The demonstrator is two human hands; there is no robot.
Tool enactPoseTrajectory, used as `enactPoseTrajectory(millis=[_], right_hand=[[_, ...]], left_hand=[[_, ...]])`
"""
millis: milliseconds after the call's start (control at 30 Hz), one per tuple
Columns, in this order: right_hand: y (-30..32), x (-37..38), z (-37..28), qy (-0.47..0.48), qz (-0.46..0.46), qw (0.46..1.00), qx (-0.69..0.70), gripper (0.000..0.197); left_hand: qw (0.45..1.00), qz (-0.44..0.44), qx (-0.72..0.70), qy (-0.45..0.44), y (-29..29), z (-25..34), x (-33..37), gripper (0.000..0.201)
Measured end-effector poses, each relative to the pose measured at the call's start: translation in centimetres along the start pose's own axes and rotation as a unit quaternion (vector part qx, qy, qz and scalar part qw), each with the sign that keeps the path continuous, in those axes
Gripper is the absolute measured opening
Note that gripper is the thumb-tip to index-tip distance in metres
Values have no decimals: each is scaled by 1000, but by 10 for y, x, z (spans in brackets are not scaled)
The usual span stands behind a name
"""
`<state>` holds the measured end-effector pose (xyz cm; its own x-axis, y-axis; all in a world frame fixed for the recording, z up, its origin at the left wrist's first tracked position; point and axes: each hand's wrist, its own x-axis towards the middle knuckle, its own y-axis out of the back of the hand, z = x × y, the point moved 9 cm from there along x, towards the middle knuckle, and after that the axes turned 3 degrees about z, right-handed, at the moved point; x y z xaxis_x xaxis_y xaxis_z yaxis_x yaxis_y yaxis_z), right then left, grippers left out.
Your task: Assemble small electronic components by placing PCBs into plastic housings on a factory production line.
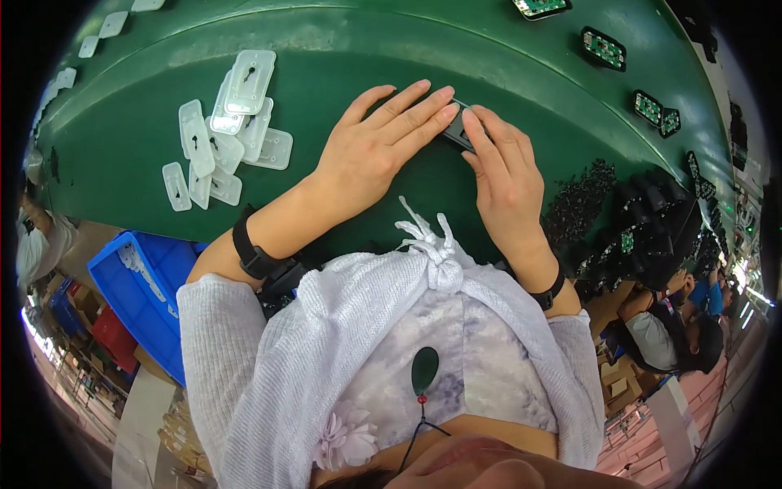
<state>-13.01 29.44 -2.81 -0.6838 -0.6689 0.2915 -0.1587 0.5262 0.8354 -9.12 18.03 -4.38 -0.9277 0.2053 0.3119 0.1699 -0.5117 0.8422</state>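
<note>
A small dark grey rectangular plastic casing (459,130) lies on the green table between my hands, partly hidden by fingers. My right hand (507,159) is closed on its right side, with the fingertips and thumb along the edge. From the other side my left hand (379,143) reaches over with long, stretched fingers, the tips touching or just above the casing's left edge. To the left of that hand lies a loose heap of translucent white plastic covers (248,81), several with a small black piece on top.
Beside my right wrist is a pile of tiny black parts (582,202), with black casings (656,216) heaped beyond it. Green circuit boards in black housings (604,48) line the far right. A blue bin (138,277) stands lower left. Other people (664,338) sit at right.
</note>
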Motion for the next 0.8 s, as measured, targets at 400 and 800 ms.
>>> enactPoseTrajectory(millis=[400, 800], right_hand=[[10, 17, 2, -32, -32, 999, 13, 44], [16, 12, 30, -86, 44, 944, 314, 37]], left_hand=[[991, 83, 103, -22, -7, 16, -2, 51], [979, 133, -128, 86, 0, -6, 25, 32]])
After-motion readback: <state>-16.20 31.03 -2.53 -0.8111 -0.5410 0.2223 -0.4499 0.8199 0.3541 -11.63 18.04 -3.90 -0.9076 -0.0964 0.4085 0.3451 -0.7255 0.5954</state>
